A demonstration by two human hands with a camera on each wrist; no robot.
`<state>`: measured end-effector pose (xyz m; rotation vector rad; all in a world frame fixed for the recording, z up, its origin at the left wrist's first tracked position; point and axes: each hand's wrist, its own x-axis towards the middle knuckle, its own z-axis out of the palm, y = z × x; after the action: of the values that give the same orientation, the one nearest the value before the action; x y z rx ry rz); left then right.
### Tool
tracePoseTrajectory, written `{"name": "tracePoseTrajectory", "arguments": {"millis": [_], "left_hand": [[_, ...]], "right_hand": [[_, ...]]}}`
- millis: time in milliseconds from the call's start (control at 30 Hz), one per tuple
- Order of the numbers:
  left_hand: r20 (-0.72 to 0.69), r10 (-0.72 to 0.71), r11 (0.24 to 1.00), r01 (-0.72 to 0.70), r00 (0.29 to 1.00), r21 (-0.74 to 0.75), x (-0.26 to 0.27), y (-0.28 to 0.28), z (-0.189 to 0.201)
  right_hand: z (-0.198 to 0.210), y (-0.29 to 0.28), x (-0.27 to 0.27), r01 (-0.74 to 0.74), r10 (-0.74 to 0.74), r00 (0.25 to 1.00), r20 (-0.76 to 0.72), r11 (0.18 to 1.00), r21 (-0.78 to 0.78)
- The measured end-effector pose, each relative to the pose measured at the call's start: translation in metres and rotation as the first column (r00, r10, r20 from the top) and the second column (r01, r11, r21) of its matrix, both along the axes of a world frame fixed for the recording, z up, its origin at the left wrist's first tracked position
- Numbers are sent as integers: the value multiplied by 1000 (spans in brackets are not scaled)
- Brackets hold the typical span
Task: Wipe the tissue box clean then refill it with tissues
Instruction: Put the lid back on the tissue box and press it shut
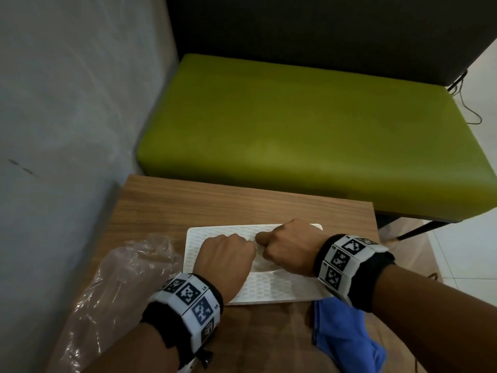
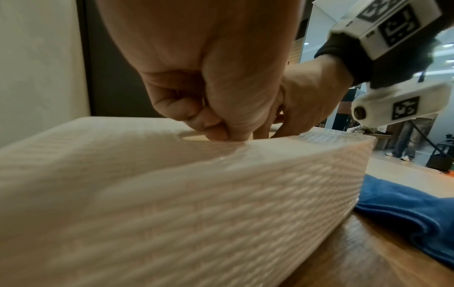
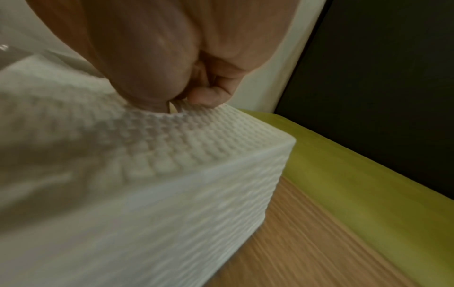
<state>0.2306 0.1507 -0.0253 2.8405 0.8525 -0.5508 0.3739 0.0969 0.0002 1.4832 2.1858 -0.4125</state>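
A white tissue box (image 1: 271, 288) with a woven-textured surface lies flat on the wooden table (image 1: 215, 203). Both hands rest on its top at the oval opening. My left hand (image 1: 248, 244) is curled like a fist, and its thumb and fingertips (image 2: 221, 134) pinch at the near rim of the opening. My right hand (image 1: 265, 242) is also curled. Its thumb dips into the opening and a finger (image 3: 206, 97) presses the rim from above. No tissue shows in the opening. The box (image 2: 172, 194) fills both wrist views (image 3: 172, 184).
A crumpled blue cloth (image 1: 347, 337) lies at the box's front right corner (image 2: 405, 203). Clear plastic wrap (image 1: 115, 286) sits to the left of the box. A green bench seat (image 1: 295, 130) stands beyond the table, and a wall runs along the left.
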Motion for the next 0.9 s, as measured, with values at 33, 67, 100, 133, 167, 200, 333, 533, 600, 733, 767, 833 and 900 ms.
{"name": "tracePoseTrajectory", "arguments": {"millis": [33, 67, 100, 133, 167, 200, 333, 533, 600, 733, 767, 833, 900], "left_hand": [[12, 2, 1000, -2, 1000, -2, -2, 1, -2], [40, 5, 1000, -5, 999, -9, -3, 1, -3], [85, 14, 999, -12, 996, -31, -6, 2, -3], [142, 39, 997, -29, 989, -77, -9, 4, -2], [194, 78, 988, -50, 978, -145, -14, 6, 0], [237, 119, 974, -68, 964, -214, -19, 7, 2], [225, 147, 921, -51, 963, -385, -47, 9, 11], [227, 437, 882, -366, 870, -296, -62, -8, 10], [200, 544, 829, -485, 815, -278, -62, -15, 8], [237, 588, 806, -535, 773, -255, -65, -28, 2], [248, 580, 813, -528, 776, -246, -66, -30, 1], [260, 567, 822, -516, 782, -242, -68, -32, -1], [260, 569, 820, -517, 780, -245, -69, -32, -1]], "right_hand": [[-1, -1, 2, -1, 1, 1000, -8, 1000, 6], [-2, -2, 4, 7, -7, 1000, -21, 1000, 15], [-3, -4, 6, 26, -25, 999, -40, 999, 26], [-3, -6, 8, 50, -47, 996, -70, 998, 41], [-4, -9, 9, 72, -66, 992, -106, 996, 56], [-4, -11, 10, 91, -80, 987, -143, 993, 72], [-1, -22, 8, 219, -170, 947, -273, 963, 159], [-1, -33, 9, 498, -399, 801, -447, 857, 129], [1, -36, 8, 537, -424, 770, -477, 834, 125], [9, -42, 7, 576, -436, 739, -515, 804, 146], [12, -44, 6, 582, -440, 733, -519, 800, 144], [16, -47, 4, 594, -445, 721, -531, 791, 143], [20, -51, 2, 606, -450, 708, -544, 782, 141]]}}
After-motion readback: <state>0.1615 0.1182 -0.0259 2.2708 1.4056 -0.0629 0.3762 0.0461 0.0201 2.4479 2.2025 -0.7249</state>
